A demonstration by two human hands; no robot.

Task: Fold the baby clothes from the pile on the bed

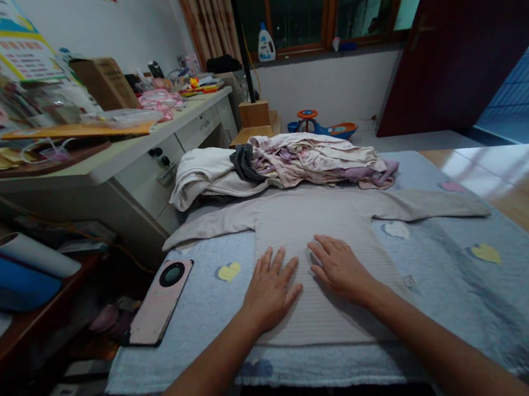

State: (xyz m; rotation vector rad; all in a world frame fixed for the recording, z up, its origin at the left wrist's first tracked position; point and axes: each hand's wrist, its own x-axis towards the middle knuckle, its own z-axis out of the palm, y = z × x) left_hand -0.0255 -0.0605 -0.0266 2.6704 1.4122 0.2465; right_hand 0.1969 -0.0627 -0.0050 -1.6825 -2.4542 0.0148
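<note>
Shirt [309,238], long-sleeved and striped, lying flat on a blue quilt [441,283], its sleeves spread sideways. Your left hand [270,290] and right hand [341,269] rest palm-down on its front, fingers spread, gripping nothing, the two apart but near each other. Quilt shows on both sides of the shirt's body; a phone [160,303] lies at the quilt's left edge, a clothes pile [284,164] just beyond the collar.
</note>
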